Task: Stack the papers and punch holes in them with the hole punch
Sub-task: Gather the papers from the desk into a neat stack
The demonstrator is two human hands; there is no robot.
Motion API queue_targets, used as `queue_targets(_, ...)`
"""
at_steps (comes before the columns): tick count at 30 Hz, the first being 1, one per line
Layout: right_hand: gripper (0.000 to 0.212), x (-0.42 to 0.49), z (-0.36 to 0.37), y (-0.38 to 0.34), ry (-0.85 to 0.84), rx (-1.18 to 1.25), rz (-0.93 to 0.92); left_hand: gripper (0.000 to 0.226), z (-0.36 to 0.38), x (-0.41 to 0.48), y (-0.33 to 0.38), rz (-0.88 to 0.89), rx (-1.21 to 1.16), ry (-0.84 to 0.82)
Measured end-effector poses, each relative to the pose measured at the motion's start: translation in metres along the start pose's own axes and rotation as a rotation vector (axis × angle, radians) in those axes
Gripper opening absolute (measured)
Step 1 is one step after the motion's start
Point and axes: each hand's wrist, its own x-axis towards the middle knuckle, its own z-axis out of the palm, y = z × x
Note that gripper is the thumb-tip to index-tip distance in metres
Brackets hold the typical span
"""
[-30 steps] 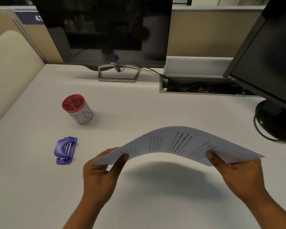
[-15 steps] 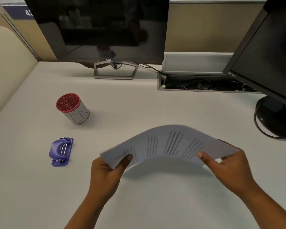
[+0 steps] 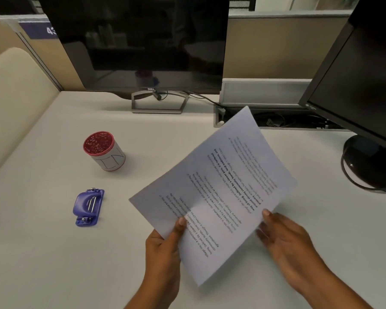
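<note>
The papers (image 3: pixel 218 186) no longer bow flat between my hands. They now tilt up over the near middle of the desk (image 3: pixel 54 264), print facing me. My left hand (image 3: pixel 163 253) pinches their near edge, thumb on top. My right hand (image 3: pixel 288 244) touches their right edge, too blurred to tell a grip. I judge squaring is underway; the punch (image 3: pixel 88 207) lies untouched at left.

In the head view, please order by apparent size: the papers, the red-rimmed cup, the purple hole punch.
1. papers, clearly largest
2. cup
3. hole punch
The cup and hole punch look nearly alike, so their order is unsure.
</note>
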Motion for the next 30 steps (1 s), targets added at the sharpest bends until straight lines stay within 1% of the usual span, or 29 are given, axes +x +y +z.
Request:
queue_targets(1,0.048,-0.004,0.003,0.002,-0.068,0.079,0.034,0.022,0.001,-0.004,0.0,-0.018,-0.021,-0.025)
queue_targets(3,0.044,-0.01,0.008,0.003,-0.152,0.169,0.038,0.027,0.003,-0.011,-0.001,-0.042,-0.026,-0.07)
queue_targets(5,0.044,-0.013,0.012,0.0,-0.166,0.167,-0.033,0.035,0.004,-0.016,0.002,-0.04,-0.004,-0.101)
queue_targets(6,0.043,-0.014,0.014,-0.004,-0.163,0.147,-0.076,0.036,0.004,-0.017,0.006,-0.021,0.006,-0.113)
queue_targets(10,0.041,-0.017,0.015,-0.026,-0.206,-0.051,-0.263,0.043,-0.007,-0.012,0.041,0.15,0.05,-0.123)
queue_targets(12,0.037,-0.021,0.014,-0.039,-0.207,-0.172,-0.361,0.041,-0.016,-0.003,0.06,0.267,0.182,-0.126)
queue_targets(14,0.033,-0.025,0.013,-0.05,-0.219,-0.278,-0.433,0.04,-0.02,0.004,0.073,0.334,0.378,-0.193)
queue_targets(16,0.03,-0.027,0.014,-0.059,-0.25,-0.373,-0.479,0.059,-0.019,0.01,0.078,0.312,0.516,-0.282)
queue_targets(18,0.029,-0.03,0.016,-0.066,-0.294,-0.458,-0.516,0.08,-0.015,0.014,0.076,0.299,0.605,-0.333)
queue_targets(21,0.031,-0.037,0.021,-0.077,-0.375,-0.568,-0.546,0.096,-0.004,0.019,0.073,0.329,0.709,-0.359)
queue_targets(23,0.033,-0.04,0.022,-0.084,-0.421,-0.634,-0.544,0.102,0.004,0.021,0.074,0.328,0.687,-0.381)
queue_targets(25,0.034,-0.044,0.021,-0.09,-0.469,-0.665,-0.528,0.103,0.011,0.022,0.074,0.323,0.655,-0.392)
queue_targets(27,0.035,-0.048,0.02,-0.097,-0.538,-0.707,-0.486,0.097,0.015,0.023,0.077,0.295,0.57,-0.424)
queue_targets(28,0.035,-0.051,0.02,-0.1,-0.578,-0.752,-0.468,0.09,0.017,0.024,0.079,0.285,0.504,-0.458)
queue_targets(30,0.034,-0.054,0.019,-0.104,-0.637,-0.856,-0.431,0.068,0.017,0.023,0.084,0.309,0.401,-0.526)
